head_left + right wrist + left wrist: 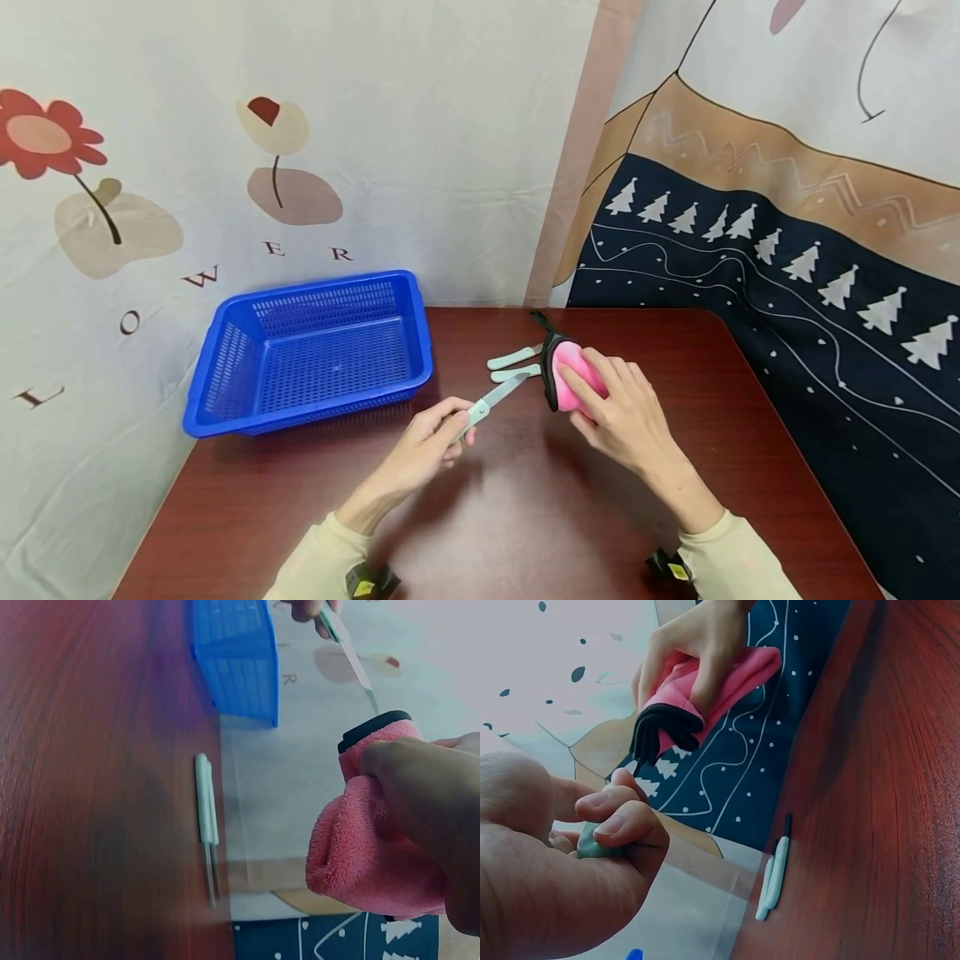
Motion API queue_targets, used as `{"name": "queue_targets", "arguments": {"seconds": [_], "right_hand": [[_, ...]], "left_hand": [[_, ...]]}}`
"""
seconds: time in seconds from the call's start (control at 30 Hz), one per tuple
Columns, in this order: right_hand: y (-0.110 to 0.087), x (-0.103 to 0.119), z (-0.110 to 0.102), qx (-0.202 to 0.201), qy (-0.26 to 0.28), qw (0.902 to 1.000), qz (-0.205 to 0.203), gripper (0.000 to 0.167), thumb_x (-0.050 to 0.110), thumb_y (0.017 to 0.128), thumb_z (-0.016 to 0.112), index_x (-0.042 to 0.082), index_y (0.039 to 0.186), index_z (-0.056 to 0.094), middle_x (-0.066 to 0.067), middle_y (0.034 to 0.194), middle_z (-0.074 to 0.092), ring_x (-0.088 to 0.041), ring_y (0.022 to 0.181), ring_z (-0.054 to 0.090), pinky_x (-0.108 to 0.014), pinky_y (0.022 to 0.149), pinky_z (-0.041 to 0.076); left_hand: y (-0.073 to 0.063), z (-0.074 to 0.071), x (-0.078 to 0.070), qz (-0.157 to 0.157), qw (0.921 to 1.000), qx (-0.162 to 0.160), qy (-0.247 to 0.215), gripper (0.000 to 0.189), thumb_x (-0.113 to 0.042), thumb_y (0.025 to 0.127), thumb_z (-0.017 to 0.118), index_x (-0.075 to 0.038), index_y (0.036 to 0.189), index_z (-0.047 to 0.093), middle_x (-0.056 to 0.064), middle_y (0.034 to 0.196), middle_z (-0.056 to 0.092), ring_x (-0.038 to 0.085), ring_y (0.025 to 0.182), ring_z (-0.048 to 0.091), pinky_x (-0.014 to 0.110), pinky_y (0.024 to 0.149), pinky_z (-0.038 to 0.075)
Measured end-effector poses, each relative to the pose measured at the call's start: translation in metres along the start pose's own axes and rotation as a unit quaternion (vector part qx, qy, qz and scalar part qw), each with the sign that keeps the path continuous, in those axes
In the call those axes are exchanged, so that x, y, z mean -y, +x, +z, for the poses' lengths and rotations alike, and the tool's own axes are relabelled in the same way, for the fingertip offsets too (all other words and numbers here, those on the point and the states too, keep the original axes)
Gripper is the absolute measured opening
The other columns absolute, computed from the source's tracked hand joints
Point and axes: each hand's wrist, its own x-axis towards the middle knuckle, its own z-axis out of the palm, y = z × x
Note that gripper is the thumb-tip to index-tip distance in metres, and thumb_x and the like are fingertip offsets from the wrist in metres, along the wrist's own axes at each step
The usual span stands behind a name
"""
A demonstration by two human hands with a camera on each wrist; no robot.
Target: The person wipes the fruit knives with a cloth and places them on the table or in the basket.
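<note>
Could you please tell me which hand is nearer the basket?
Left. The left hand, holding a knife, is just off the basket at its near right corner; the right hand, holding the cloth, is farther right.

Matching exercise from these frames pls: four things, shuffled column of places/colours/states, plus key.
Things
1. basket
2. pink cloth
3. single knife
4. pair of knives

Place, colour or state
A. held by its handle in the left hand
B. lying side by side on the table
C. blue, with perforated walls
D. gripped in the right hand

Right pairs
1-C, 2-D, 3-A, 4-B
</note>
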Motion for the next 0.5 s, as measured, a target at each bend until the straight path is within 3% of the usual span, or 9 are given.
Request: {"name": "queue_targets", "arguments": {"seconds": [0.23, 0.5], "right_hand": [[-0.002, -0.003, -0.003, -0.042, 0.025, 0.9988, 0.007, 0.057, 0.018, 0.090, 0.072, 0.013, 0.147, 0.073, -0.028, 0.141, 0.067, -0.042, 0.107, 0.066, -0.054, 0.083, 0.056], [0.010, 0.013, -0.003, -0.093, 0.057, 0.9935, -0.033, 0.044, 0.031, 0.108, 0.060, 0.013, 0.145, 0.076, -0.027, 0.138, 0.070, -0.040, 0.104, 0.068, -0.054, 0.084, 0.058]], "left_hand": [[0.001, -0.001, 0.000, 0.017, 0.9998, 0.006, 0.008, 0.028, -0.016, 0.122, 0.045, 0.006, 0.128, 0.061, -0.004, 0.089, 0.057, 0.002, 0.059, 0.038, 0.018, 0.054, 0.032], [0.002, 0.000, 0.000, 0.019, 0.9998, 0.006, 0.007, 0.028, -0.015, 0.122, 0.044, 0.006, 0.130, 0.061, 0.001, 0.091, 0.058, 0.003, 0.059, 0.038, 0.018, 0.054, 0.032]]}}
